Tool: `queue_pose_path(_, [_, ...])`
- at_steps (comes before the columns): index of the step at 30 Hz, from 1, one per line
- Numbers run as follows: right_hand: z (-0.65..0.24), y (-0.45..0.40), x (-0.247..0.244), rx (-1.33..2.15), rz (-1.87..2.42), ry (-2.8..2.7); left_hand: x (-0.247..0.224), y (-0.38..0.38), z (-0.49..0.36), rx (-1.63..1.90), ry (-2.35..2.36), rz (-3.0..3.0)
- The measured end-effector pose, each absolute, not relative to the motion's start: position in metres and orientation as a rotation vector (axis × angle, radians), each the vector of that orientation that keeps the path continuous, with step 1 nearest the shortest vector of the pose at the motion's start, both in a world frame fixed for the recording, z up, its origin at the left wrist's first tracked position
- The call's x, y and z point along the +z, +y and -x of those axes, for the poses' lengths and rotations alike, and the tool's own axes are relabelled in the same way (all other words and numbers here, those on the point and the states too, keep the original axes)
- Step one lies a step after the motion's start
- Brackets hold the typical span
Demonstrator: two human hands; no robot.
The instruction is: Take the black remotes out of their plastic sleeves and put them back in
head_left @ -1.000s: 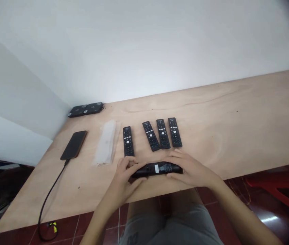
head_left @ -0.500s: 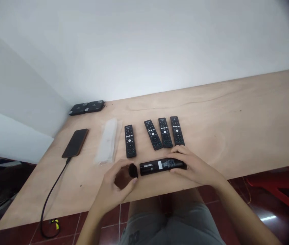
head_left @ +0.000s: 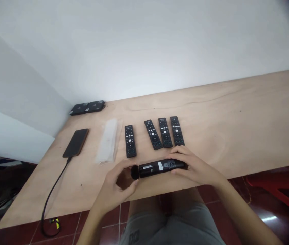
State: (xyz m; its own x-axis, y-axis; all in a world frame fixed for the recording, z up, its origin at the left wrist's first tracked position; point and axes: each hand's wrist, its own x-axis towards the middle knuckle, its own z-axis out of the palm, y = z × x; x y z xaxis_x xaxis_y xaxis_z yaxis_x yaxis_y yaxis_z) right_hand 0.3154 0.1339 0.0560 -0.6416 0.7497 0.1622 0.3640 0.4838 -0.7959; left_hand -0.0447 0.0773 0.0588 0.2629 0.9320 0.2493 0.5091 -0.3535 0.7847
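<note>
A black remote [head_left: 156,168] lies face down near the table's front edge, its battery compartment exposed at the left end. My right hand [head_left: 187,165] is closed around its right end. Between the thumb and fingers of my left hand [head_left: 121,182] is a dark cover [head_left: 134,172], right at the remote's left end; a gap between the two is hard to make out. Behind them several remotes lie face up: one on its own [head_left: 130,141] and three close together, the left one [head_left: 153,134], the middle one [head_left: 165,132] and the right one [head_left: 177,131].
A clear plastic sleeve [head_left: 107,141] lies left of the remotes. Farther left a phone [head_left: 75,143] has a black cable [head_left: 51,195] hanging over the front edge. Two black boxes [head_left: 95,106] sit against the wall at the back left. A red stool [head_left: 277,187] stands beyond the table's front edge.
My left hand has moved slightly right with the dark cover, closer to the remote's open end. The remote has shifted a little left, with my right hand still on it.
</note>
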Motion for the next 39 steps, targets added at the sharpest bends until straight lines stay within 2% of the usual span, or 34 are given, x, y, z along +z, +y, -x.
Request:
queue_pose_path(12, [-0.310,0.134,0.050,0.919,0.865,-2.328,0.054,0.081,0.034,0.813,1.244,-2.287])
queue_pose_path(25, [-0.309,0.133,0.049,0.859,0.872,-2.391,0.060,0.083,0.015,0.626,1.279,-2.353])
queue_pose_path(39, [-0.309,0.130,0.054,0.770,0.857,-2.420,0.056,0.084,0.005,0.676,1.247,-2.337])
